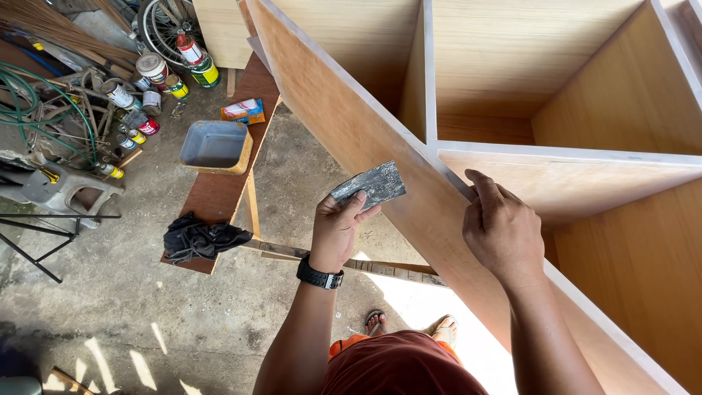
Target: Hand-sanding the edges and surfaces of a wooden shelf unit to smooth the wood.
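The left hand (338,230) pinches a flat, grey, smeared scraper blade (370,185), which sticks up above the grip. The right hand (501,227), grip narrow, fingertips curled, rests on the pale painted edge of the smooth plywood cabinet (380,139), just right of the blade

A grey rectangular tray (216,145) sat on the brown surface (219,194) at left, a black rag (199,238) nearer. Paint cans (153,67) and a green hose (29,91) lay far left.
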